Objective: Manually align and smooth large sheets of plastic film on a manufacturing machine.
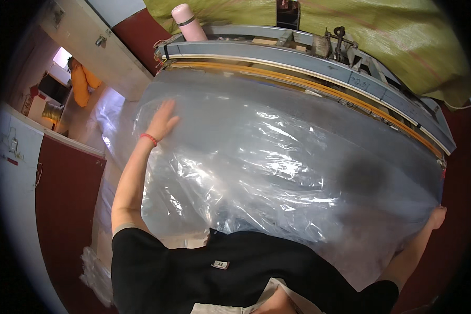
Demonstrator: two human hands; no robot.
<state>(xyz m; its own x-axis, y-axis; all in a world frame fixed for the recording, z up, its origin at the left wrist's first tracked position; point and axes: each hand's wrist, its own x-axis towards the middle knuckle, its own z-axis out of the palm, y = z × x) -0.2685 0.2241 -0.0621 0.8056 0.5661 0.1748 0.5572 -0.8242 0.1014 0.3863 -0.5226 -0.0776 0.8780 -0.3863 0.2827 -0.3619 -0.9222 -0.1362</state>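
A large clear plastic sheet [235, 152] covers the grey work surface [204, 83] in front of me, wrinkled and shiny toward my body. My left hand [164, 120], with a red bracelet on the wrist, lies over the sheet's far left part, fingers stretched out and holding nothing. Far to the right, my right hand [437, 216] is closed at the sheet's right edge, seemingly pinching the plastic. Its fingertips are partly hidden. Behind the sheet runs a long grey metal bar [298, 52] with an orange strip [319, 89] along its near side.
A pink bottle [188, 23] stands behind the bar at the left, and a metal clamp-like fitting [340, 44] at the right. Yellow-green tarpaulin [382, 36] hangs at the back. An open door [97, 47] shows a person in orange [81, 83]. Bunched plastic [96, 275] lies lower left.
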